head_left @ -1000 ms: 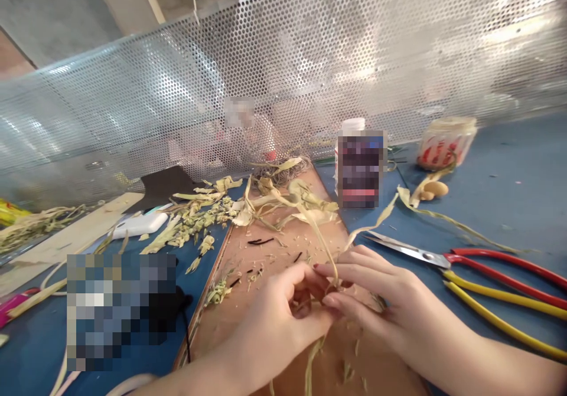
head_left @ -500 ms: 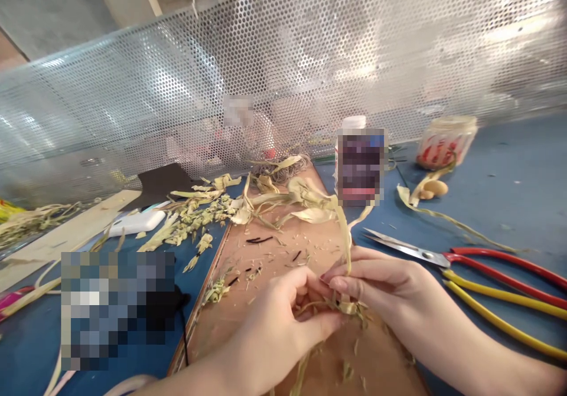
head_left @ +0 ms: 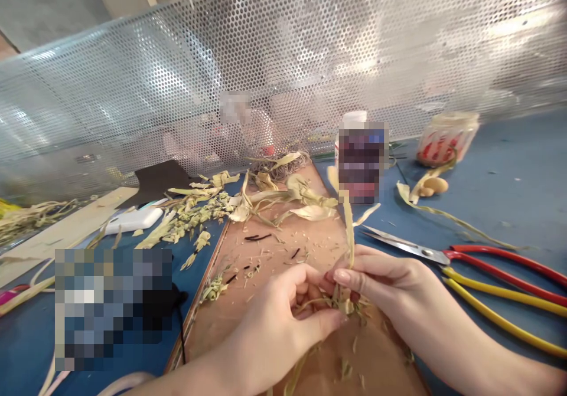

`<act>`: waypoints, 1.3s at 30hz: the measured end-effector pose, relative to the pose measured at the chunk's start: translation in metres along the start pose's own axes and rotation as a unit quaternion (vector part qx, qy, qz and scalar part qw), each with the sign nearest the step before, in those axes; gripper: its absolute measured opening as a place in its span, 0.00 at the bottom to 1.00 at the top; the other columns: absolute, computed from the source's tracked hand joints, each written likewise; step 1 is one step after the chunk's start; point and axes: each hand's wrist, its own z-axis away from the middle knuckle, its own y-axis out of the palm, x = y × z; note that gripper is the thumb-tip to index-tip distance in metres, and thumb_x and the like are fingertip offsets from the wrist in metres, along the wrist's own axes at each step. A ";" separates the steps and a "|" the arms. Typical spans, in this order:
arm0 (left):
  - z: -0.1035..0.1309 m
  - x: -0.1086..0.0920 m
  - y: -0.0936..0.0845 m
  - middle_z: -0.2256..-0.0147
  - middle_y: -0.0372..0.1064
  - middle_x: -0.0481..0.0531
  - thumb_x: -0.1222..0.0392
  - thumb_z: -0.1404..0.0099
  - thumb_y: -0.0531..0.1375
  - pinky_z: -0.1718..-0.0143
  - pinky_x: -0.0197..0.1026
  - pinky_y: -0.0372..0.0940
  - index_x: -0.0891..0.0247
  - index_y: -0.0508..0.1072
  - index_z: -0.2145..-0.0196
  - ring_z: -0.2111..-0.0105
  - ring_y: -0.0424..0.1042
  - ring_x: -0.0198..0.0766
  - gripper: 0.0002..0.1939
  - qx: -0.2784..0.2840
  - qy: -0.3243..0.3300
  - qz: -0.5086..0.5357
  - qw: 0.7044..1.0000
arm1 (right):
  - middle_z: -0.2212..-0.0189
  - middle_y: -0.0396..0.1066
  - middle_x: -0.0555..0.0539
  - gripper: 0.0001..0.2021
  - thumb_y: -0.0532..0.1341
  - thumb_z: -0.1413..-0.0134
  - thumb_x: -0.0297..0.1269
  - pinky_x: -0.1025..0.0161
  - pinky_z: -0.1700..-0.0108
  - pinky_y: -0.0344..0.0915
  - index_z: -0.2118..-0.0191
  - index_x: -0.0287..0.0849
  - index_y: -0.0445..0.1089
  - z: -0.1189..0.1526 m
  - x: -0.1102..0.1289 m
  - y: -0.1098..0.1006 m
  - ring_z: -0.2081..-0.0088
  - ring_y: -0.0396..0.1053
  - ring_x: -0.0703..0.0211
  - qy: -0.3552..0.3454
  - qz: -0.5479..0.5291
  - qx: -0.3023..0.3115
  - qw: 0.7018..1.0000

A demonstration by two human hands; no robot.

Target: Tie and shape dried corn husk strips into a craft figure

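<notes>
My left hand (head_left: 287, 313) pinches a small bundle of pale dried husk (head_left: 348, 303) low over the brown board (head_left: 310, 248). Close beside it, my right hand (head_left: 381, 281) has thumb and fingers closed on the base of a narrow husk strip (head_left: 348, 225), which stands upright above the fingertips. The two hands nearly touch, and their fingers hide part of the bundle. Strands trail below my left hand. Farther up the board lie loose dried husks (head_left: 310, 198), with small scraps and dark bits scattered nearer.
Red-handled scissors (head_left: 447, 257) and a yellow-handled tool (head_left: 505, 293) lie right of my right hand. Behind stand a pixelated bottle (head_left: 361, 163) and a glass jar (head_left: 449, 139). Left are braided husks (head_left: 195, 210), a white device (head_left: 135, 221) and a pixelated object (head_left: 110, 304). Perforated metal mesh (head_left: 266, 59) spans the back.
The strip's upper end has come free of the husks behind and now stands straighter. My right fingers have shifted slightly on it; my left hand has barely moved.
</notes>
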 end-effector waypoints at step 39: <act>0.004 -0.003 0.002 0.71 0.66 0.43 0.66 0.44 0.64 0.68 0.32 0.59 0.63 0.64 0.61 0.72 0.63 0.28 0.15 0.029 -0.024 0.030 0.999 | 0.73 0.58 0.50 0.18 0.62 0.52 0.49 0.65 0.70 0.57 0.84 0.43 0.70 -0.002 0.006 0.000 0.71 0.59 0.61 0.091 -0.050 -0.036 0.994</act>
